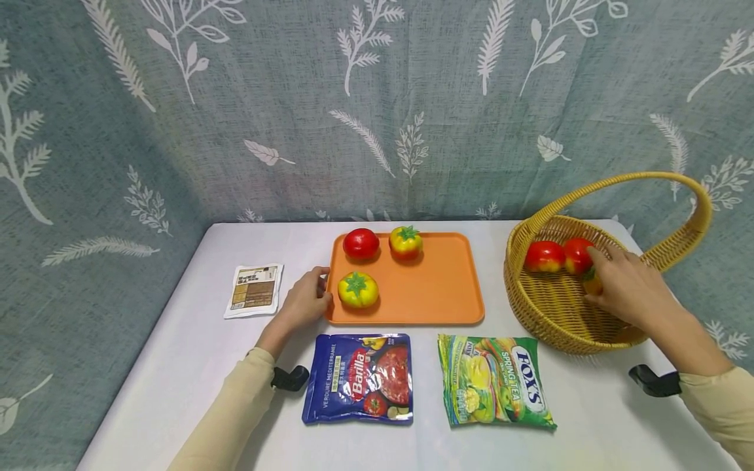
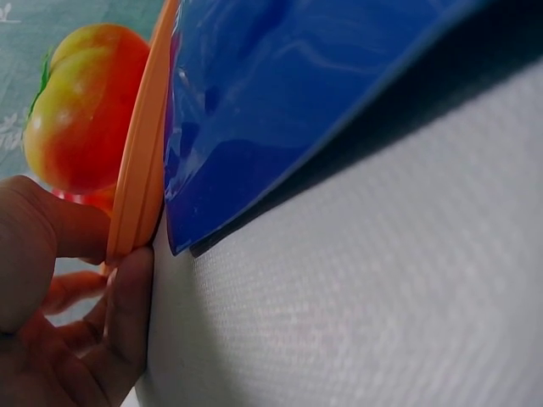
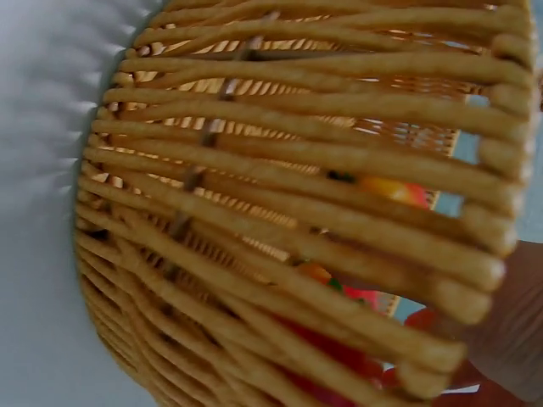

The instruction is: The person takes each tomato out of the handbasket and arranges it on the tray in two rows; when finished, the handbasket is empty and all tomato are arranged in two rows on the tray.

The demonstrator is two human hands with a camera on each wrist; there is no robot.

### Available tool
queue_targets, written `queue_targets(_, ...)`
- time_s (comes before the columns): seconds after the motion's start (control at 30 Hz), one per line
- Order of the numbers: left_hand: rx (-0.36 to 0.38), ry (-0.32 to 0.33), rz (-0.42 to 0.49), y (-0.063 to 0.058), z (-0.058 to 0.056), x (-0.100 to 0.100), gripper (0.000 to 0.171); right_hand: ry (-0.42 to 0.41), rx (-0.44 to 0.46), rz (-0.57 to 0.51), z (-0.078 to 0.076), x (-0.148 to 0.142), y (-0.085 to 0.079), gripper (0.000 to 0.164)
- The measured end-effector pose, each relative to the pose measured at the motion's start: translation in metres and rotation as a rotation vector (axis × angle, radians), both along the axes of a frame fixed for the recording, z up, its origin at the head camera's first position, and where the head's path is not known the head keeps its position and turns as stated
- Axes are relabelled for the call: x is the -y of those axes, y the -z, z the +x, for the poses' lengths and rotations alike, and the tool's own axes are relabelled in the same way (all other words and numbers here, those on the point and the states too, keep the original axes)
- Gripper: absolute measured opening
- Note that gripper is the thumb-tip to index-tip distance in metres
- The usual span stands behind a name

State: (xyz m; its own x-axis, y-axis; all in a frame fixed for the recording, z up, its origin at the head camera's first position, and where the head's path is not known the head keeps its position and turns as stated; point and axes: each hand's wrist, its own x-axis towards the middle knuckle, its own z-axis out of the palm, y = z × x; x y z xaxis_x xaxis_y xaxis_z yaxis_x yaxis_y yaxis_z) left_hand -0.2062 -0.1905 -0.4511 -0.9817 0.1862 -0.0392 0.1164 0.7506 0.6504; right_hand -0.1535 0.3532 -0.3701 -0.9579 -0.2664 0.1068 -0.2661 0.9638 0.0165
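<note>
In the head view my left hand (image 1: 303,297) is at the left edge of an orange tray (image 1: 436,288). Its thumb and fingers pinch the tray's rim, as the left wrist view shows. A red tomato (image 1: 361,244), a yellow-red tomato (image 1: 406,243) and a yellow tomato (image 1: 358,290) sit on the tray. My right hand (image 1: 627,284) reaches inside a wicker basket (image 1: 538,307), its fingers around an orange tomato (image 1: 592,284) that they partly hide. Two red tomatoes, one at the left (image 1: 544,256) and one nearer the hand (image 1: 577,255), lie beside it. Wicker covers most of this in the right wrist view.
A blue Barilla pouch (image 1: 359,379) lies in front of the tray, and a green Fox's candy bag (image 1: 495,381) to its right. A small white-and-brown packet (image 1: 254,290) is at the left. The basket's tall handle (image 1: 624,178) arches over it. Patterned cloth (image 1: 377,131) hangs behind the table.
</note>
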Motion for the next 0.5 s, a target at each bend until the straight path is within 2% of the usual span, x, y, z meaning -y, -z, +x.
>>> queue_targets(0.2,-0.012,0.006,0.008,-0.001,0.001,0.0,0.053,0.02,0.035,0.0,-0.003,-0.005,0.005,0.058)
queue_targets(0.33,-0.018,0.005,0.011,-0.001,0.001,0.0,0.053,0.012,0.019,-0.012,-0.003,-0.008,0.009,0.036)
queue_targets(0.5,-0.013,0.0,0.007,-0.001,0.001,0.0,0.054,-0.004,-0.022,-0.021,-0.003,-0.01,0.012,0.031)
